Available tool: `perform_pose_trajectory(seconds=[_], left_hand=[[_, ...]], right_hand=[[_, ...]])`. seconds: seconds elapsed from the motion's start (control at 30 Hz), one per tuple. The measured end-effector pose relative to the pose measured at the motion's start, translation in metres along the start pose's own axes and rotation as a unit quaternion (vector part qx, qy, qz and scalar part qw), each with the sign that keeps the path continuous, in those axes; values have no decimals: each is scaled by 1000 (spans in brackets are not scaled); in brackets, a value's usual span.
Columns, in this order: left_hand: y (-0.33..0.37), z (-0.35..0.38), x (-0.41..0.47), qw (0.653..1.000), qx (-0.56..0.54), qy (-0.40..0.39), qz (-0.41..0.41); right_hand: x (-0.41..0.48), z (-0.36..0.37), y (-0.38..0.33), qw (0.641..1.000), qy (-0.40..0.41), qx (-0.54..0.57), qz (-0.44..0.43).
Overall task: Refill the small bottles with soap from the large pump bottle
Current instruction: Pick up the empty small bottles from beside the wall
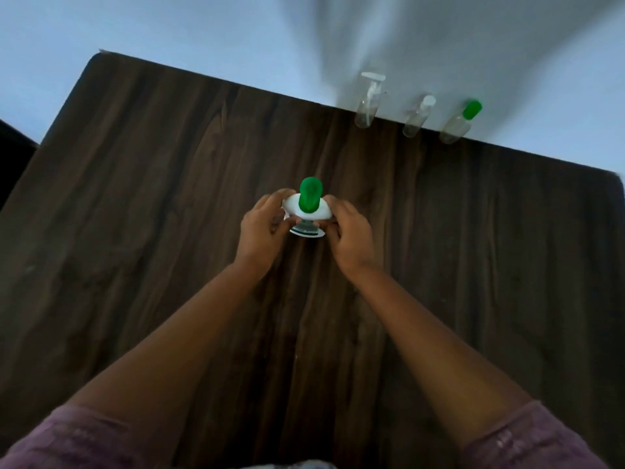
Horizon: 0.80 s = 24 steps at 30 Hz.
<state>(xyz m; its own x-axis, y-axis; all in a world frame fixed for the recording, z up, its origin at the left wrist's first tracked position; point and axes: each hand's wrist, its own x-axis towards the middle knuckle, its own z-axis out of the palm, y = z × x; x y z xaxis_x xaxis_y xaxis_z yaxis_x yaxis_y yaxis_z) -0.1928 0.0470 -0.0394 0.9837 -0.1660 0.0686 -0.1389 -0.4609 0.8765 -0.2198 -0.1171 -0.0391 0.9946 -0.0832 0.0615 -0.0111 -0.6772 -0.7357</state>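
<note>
The large pump bottle, white with a green pump head, stands upright in the middle of the dark wooden table. My left hand grips its left side and my right hand grips its right side, fingers curled round the body. Three small clear bottles stand apart at the table's far edge by the wall: one with a white pump top, one with a white cap, one with a green cap. They look empty.
A pale wall rises right behind the small bottles. The table's far left corner and right edge are in view. A dark object sits off the table's left side.
</note>
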Motion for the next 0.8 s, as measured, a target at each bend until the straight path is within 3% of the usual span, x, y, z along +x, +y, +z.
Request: perform_pose_trajectory(seconds=[0.37, 0.8], left_hand=[[2, -12, -138, 999, -32, 4, -28], [13, -16, -176, 999, 9, -3, -53]], right_hand=[[-131, 1, -20, 998, -63, 9, 6], [-155, -4, -25, 995, -95, 37, -1]])
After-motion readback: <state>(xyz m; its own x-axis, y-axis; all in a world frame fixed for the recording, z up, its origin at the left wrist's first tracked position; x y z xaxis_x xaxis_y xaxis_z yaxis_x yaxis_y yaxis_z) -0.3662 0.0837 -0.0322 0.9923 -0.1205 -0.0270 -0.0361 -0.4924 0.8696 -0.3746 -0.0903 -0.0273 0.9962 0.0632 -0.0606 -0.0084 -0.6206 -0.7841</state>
